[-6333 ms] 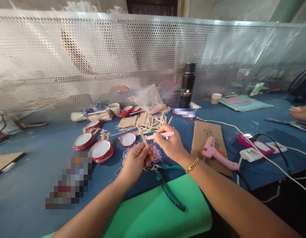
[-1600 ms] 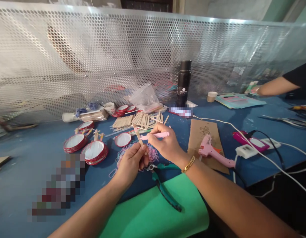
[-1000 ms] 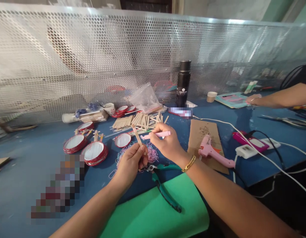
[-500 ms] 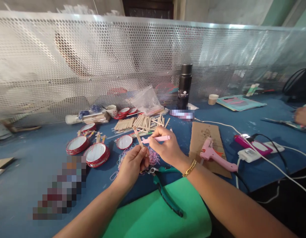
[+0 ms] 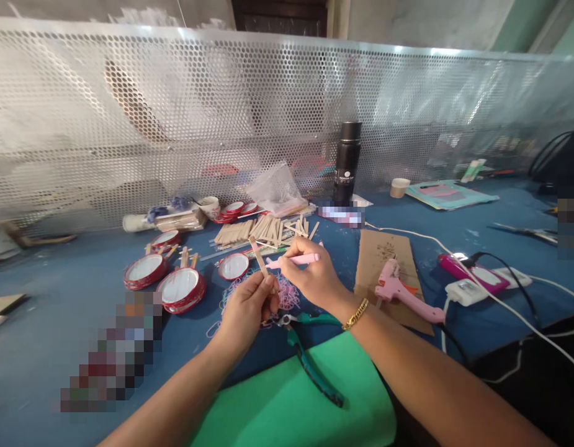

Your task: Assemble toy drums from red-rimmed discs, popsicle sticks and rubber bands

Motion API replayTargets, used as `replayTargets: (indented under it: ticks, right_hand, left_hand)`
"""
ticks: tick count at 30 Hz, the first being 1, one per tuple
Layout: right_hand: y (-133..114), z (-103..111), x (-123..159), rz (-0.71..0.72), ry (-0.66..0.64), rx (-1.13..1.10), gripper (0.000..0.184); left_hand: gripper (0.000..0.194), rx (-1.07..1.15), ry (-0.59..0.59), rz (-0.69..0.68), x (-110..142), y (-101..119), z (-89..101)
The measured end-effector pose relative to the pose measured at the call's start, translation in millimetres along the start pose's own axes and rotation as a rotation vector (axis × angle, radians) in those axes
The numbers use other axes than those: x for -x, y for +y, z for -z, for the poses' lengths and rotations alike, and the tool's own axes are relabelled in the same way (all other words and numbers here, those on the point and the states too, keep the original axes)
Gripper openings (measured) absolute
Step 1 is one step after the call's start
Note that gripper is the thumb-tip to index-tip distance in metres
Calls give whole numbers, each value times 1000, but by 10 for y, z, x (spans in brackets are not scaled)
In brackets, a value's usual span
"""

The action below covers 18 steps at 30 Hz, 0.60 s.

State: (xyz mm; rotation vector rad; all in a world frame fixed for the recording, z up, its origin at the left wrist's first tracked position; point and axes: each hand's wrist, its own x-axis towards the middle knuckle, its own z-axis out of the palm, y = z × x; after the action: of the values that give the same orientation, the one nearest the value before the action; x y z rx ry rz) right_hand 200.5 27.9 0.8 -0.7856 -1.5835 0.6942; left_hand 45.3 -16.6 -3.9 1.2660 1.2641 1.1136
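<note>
Pinched upright in my left hand is a flat wooden craft stick. My right hand grips a pink marker, its tip pointing left, right by the stick; whether the two touch I cannot tell. Under my hands lies a heap of pastel strings. Green-handled pliers rest open just in front, partly on a green sheet. Behind my hands sits a pile of craft sticks. To the left are small red-rimmed drums, some with sticks attached.
A pink glue gun lies on cardboard at right, near a power strip and cords. A black bottle stands before the perforated metal screen. Scissors lie at far right, a blurred-out item at left.
The other person's hand at the far right edge is no longer visible; that spot is pixelated now. My hands, the stick and the marker have hardly moved.
</note>
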Motion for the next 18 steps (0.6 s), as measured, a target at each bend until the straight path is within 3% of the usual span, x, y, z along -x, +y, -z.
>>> replayTargets:
  ticks: [5,18]
  right_hand:
    - [7,41,-28,-7,48,0,21]
    - [-1,0,-9,8,10,-11,20]
  left_hand:
    - [48,21,-1,9,0,8,2]
    - [49,11,-21,0,-4,-14,8]
